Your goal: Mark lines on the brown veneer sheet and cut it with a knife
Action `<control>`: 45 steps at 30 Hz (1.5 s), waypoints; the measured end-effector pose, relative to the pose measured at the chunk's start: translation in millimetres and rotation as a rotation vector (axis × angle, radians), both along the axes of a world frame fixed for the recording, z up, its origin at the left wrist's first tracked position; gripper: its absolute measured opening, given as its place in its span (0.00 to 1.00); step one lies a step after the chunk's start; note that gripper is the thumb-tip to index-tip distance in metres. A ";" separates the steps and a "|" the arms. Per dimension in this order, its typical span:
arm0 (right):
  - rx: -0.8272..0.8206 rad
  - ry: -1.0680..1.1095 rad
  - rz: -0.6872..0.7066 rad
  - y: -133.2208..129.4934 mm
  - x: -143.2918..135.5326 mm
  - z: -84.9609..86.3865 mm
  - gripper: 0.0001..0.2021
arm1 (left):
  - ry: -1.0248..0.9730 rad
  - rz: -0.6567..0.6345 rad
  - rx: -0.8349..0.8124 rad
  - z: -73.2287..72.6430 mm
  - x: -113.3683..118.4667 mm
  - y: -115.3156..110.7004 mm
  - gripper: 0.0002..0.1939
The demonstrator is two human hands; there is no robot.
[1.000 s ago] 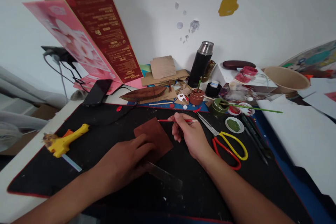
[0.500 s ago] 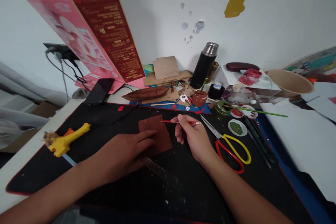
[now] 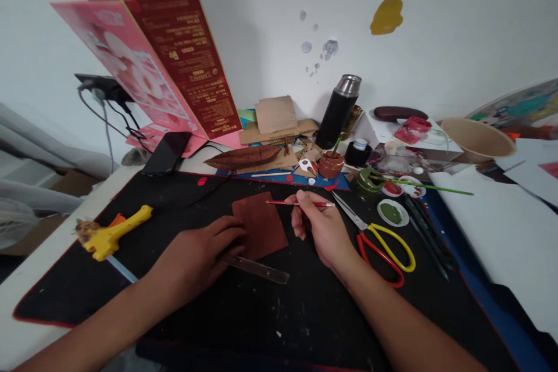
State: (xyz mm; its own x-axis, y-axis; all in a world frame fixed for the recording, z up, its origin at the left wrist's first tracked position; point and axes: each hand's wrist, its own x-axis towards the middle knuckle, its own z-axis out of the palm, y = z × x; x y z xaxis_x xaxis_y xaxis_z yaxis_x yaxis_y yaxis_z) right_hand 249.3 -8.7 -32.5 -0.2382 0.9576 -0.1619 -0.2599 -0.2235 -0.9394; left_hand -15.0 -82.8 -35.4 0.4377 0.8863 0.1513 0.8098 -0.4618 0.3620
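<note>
A reddish-brown square piece (image 3: 261,226) lies on the black mat (image 3: 183,325). At its left edge is my left hand (image 3: 203,250), its fingers closed on one end of a clear ruler (image 3: 261,270) that reaches right, just below the piece. My right hand (image 3: 316,221), to the right of the piece, pinches a thin red pencil (image 3: 283,203) between thumb and fingers. The pencil's tip points left, over the piece's upper right part.
Scissors (image 3: 381,244) with red and yellow handles lie right of my right hand. A yellow glue gun (image 3: 113,235) is at left. Behind stand a black flask (image 3: 337,113), a green paint jar (image 3: 366,183), a brown jar (image 3: 331,164) and a phone (image 3: 166,153).
My left hand has moved slightly left, off most of the brown piece. The ruler has swung up closer to the piece's lower edge. My right hand and the pencil have hardly moved.
</note>
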 end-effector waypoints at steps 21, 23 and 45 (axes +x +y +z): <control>-0.008 0.044 -0.002 1.3 -0.3 -1.0 0.27 | -0.048 -0.021 0.115 1.2 2.2 8.3 0.13; -0.004 0.038 0.005 1.3 -0.2 -1.8 0.26 | -0.046 -0.027 0.128 4.4 0.9 9.4 0.13; 0.005 0.008 -0.015 1.4 -0.3 -4.4 0.25 | -0.108 -0.033 0.132 -3.0 7.5 43.6 0.14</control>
State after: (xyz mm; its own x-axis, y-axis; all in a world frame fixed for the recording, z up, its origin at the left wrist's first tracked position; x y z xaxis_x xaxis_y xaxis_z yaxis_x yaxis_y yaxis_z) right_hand 248.9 -7.3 -37.0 -0.2256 0.9618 -0.1548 -0.2708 -0.2145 -0.9384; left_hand -7.5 -39.2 -38.4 0.4412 0.8410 0.3131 0.7529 -0.5367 0.3809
